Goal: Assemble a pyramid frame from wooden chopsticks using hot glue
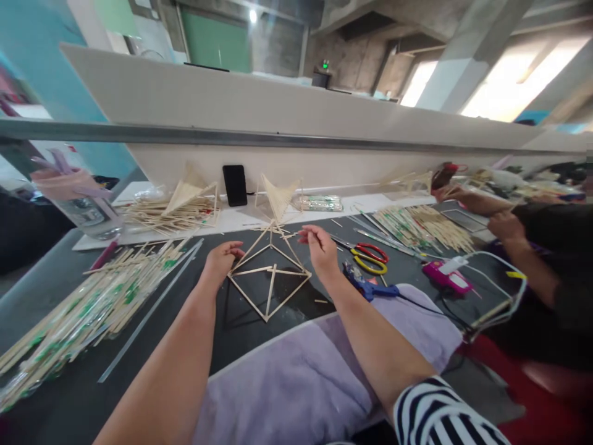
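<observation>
A frame of thin wooden sticks (270,295) stands on the dark table between my hands, with joined corners and a stick slanting up in its middle. At its left corner my left hand (219,266) has curled fingers against a stick; the exact contact is partly hidden. My right hand (320,248) is raised just right of the frame, apart from it, with loosely bent fingers and nothing visible in them. Beyond the frame is a finished-looking stick model (279,196) with a fan of closely set sticks. A blue glue gun (370,288) lies right of my right forearm.
Bundled sticks in plastic (115,290) lie left, with a clear glue stick (152,309) alongside. Red and yellow-handled tools (370,258), more sticks (424,225) and a pink power strip (447,276) lie right. A phone (235,185) leans at the back. Another person's hands (504,225) are at far right.
</observation>
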Available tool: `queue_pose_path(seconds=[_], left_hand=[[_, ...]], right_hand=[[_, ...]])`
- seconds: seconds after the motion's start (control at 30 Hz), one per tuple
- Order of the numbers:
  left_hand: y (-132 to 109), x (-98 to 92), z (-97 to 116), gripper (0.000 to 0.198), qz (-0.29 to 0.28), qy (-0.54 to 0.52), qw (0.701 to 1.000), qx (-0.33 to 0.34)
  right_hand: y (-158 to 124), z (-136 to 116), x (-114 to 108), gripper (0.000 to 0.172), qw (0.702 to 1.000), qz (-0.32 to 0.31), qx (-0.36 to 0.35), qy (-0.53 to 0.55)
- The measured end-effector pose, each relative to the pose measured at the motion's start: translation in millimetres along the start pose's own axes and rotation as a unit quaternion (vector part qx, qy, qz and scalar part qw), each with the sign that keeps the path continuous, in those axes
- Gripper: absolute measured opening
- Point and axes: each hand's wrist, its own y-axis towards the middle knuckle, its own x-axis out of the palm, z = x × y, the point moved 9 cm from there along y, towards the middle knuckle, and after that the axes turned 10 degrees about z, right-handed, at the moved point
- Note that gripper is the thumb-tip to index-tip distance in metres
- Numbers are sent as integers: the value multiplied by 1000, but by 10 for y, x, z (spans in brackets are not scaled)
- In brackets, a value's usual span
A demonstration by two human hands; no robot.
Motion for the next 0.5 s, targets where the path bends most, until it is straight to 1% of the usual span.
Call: queue_pose_path(seconds=[0.13,0.2,0.23,0.3,0.37,0.43,0.5], left_hand=[[11,-66,64,48,37,-5,999,-1],[-1,-106,184,45,54,-2,998,12],[-18,-128,288,43,63,0,998,25],[-79,-165,578,41,81,7,995,58],[-176,-160,964,40,87,4,991,102],[-304,-90,1407,39,70,-22,983,169],[-404,23,1747,37,39,-40,978,203]], right_hand=[[-261,-347,175,21,994,-84,-71,8],[-377,-496,244,21,987,-124,-107,10],[-414,-556,261,22,983,-136,-121,12],[-432,-633,249,24,981,-139,-134,22],[-390,-645,210,27,983,-130,-123,39],[-329,-620,174,30,986,-120,-103,54],[-285,-592,158,33,987,-114,-93,60]])
